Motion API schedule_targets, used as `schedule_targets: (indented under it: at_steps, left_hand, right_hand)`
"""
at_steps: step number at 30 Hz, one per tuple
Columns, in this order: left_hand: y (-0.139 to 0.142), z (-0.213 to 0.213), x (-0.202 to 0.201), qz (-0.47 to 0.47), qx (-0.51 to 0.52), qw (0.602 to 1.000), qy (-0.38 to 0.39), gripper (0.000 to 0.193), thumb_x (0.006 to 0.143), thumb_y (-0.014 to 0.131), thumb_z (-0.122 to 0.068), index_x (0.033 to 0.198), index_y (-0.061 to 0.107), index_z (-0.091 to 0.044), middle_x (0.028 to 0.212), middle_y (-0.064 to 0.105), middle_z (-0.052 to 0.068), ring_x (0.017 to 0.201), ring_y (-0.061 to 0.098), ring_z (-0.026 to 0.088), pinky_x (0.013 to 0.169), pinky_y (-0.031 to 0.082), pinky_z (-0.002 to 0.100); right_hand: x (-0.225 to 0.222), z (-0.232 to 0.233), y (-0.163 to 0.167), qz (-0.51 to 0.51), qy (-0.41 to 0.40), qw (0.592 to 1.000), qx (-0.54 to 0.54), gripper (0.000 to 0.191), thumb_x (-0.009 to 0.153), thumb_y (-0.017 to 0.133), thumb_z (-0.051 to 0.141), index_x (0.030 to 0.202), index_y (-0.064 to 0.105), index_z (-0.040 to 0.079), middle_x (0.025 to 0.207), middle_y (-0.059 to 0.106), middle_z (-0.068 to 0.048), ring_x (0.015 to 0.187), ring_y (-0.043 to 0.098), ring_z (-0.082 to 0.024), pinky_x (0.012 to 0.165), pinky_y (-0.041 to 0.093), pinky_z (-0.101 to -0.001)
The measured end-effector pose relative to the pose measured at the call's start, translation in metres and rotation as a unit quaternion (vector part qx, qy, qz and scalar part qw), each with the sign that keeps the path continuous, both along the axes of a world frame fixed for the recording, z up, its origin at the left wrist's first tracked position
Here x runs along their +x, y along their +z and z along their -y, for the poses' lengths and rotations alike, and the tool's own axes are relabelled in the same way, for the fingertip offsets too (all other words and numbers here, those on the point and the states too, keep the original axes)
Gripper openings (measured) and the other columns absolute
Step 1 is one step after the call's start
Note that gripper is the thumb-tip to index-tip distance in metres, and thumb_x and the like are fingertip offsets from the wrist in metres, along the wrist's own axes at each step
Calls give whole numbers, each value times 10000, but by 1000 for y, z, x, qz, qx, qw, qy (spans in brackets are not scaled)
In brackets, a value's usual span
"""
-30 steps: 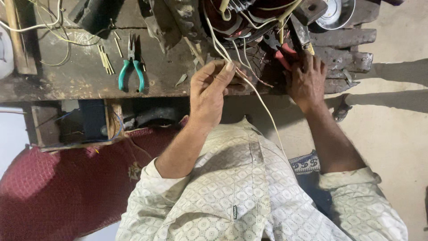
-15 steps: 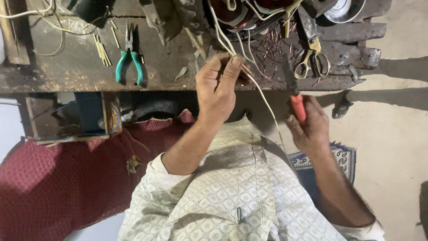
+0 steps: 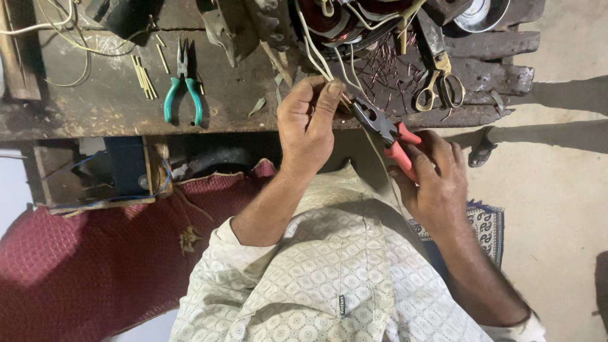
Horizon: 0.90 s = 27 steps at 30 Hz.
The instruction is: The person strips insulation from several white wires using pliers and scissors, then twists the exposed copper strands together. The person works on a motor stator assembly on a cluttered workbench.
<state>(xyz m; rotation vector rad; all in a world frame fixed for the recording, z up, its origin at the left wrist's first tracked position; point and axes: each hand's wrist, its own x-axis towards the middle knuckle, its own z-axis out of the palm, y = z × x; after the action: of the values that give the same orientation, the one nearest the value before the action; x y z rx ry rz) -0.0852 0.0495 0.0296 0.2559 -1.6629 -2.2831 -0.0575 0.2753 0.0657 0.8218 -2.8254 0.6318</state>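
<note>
Your left hand (image 3: 310,126) pinches wires (image 3: 316,54) at the workbench (image 3: 95,101) edge, and your right hand (image 3: 434,177) holds pliers (image 3: 383,126) just right of it, tips at the wires. On the bench, another pair of pliers (image 3: 183,88) lies far left, scissors (image 3: 440,85) right.

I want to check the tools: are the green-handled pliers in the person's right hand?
No, the green-handled pliers lie alone on the workbench; the right hand grips red-handled pliers.

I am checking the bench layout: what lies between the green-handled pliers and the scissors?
In the head view, the left hand pinching pale wires lies between them.
</note>
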Motion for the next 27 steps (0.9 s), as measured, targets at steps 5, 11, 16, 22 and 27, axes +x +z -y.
schedule_targets:
  at_steps: [5,11,16,22,27]
  left_hand:
    - [-6,1,-3,-24,21,999,-10,199,1075,655,-172,1079,677,26,872,686,31,757,644,86,686,554,247]
    - [-16,4,-8,-67,62,995,-35,177,1080,661,-160,1100,669,16,915,674,14,791,617,76,714,525,237]
    - [-27,6,-9,-65,22,997,-30,180,1088,678,-159,1097,685,21,901,677,29,778,587,69,721,481,228]
    - [-18,6,-16,-64,39,996,-39,199,1069,677,-188,1065,667,11,910,677,13,791,615,72,717,519,228]
    - [4,17,-12,-52,70,993,-81,206,1088,660,-181,1070,663,24,939,694,28,865,648,91,794,555,253]
  right_hand:
    - [2,1,-5,3,-4,1000,0,415,874,846,170,1174,645,-36,1227,586,-250,1066,620,-425,891,524,-504]
    - [2,-5,-11,151,-22,988,-39,290,904,750,151,1099,643,-34,1050,638,-223,911,656,-429,773,535,-486]
    - [4,-18,-24,320,-66,943,-66,407,932,725,331,1130,656,-18,882,667,-149,810,639,-282,706,527,-394]
    - [1,-33,-40,429,-86,887,-147,539,920,688,412,1244,654,-18,957,681,-118,872,566,-148,762,515,-346]
    - [-18,-64,-41,237,4,968,-80,392,972,704,297,1176,706,-37,1232,685,-230,1224,594,-315,958,500,-455]
